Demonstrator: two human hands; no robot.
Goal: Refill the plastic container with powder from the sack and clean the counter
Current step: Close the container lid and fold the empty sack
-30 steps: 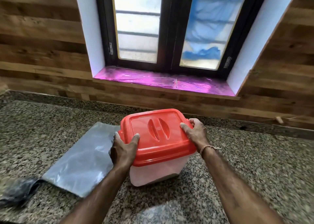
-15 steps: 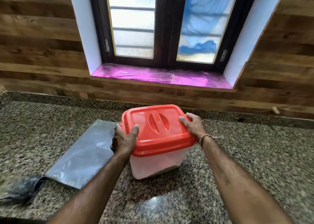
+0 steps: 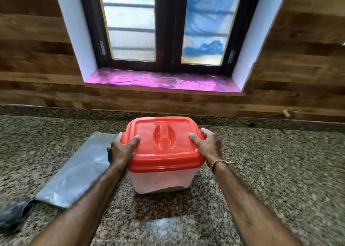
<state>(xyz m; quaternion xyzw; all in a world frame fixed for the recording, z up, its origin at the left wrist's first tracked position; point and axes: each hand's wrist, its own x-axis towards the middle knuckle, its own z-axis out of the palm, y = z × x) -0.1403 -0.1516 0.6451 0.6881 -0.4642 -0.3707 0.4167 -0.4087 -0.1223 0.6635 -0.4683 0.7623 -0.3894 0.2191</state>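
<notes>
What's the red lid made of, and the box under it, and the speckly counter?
The red lid looks like glossy moulded plastic: smooth, shiny, with a handle shaped into it. The container beneath seems frosted, see-through plastic; something dark shows at its bottom. The counter looks like polished granite, speckled and reflecting light.

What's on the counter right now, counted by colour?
Red: 1, the lid on the container
Clear or whitish: 1, the container itself
Grey: 1, the flat sack
Dark: 1, a crumpled cloth or bag at the left edge; I cannot tell which
Total: 4
</notes>
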